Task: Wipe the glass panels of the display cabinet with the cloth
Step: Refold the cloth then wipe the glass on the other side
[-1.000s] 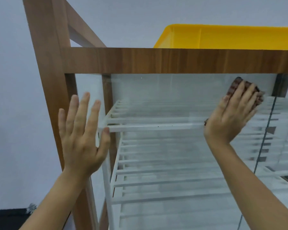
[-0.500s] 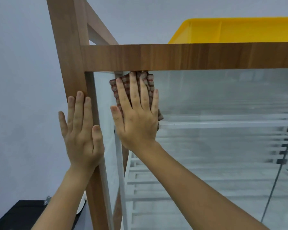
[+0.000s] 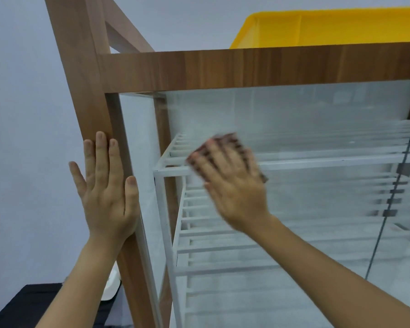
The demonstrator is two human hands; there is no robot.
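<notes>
The display cabinet has a brown wooden frame point(image 3: 223, 67) and a front glass panel point(image 3: 317, 129) with white wire shelves point(image 3: 294, 162) behind it. My right hand point(image 3: 234, 188) lies flat on the glass, pressing a brown checked cloth point(image 3: 230, 140) against it; hand and cloth are motion-blurred. Only the cloth's edges show past my fingers. My left hand point(image 3: 107, 190) rests flat, fingers spread, on the left wooden post point(image 3: 90, 102) and holds nothing.
A yellow plastic tub point(image 3: 329, 27) sits on top of the cabinet. A vertical glass seam with small metal clips point(image 3: 398, 185) runs at the right. A dark surface point(image 3: 33, 304) and a white object point(image 3: 111, 287) lie low at the left. Grey wall behind.
My right hand swept the cloth from the panel's upper right to the upper left corner, and now it is lower and further right. My left hand settled flat on the left post.
</notes>
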